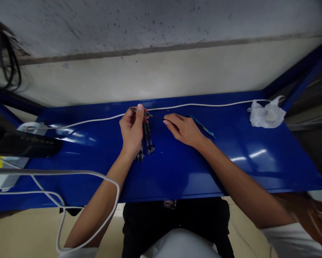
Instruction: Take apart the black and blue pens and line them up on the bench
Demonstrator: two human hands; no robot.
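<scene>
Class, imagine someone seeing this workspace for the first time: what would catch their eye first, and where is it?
Most likely the glossy blue tabletop, with the left hand and right hand near its middle, holding a slim dark pen-like piece between them. Dark pens lie beside the left hand, and a blue pen lies just right of the right hand. A crumpled white bag stands out towards the right end.

a white bag (265,115) lies on blue shelving (174,172).
</scene>
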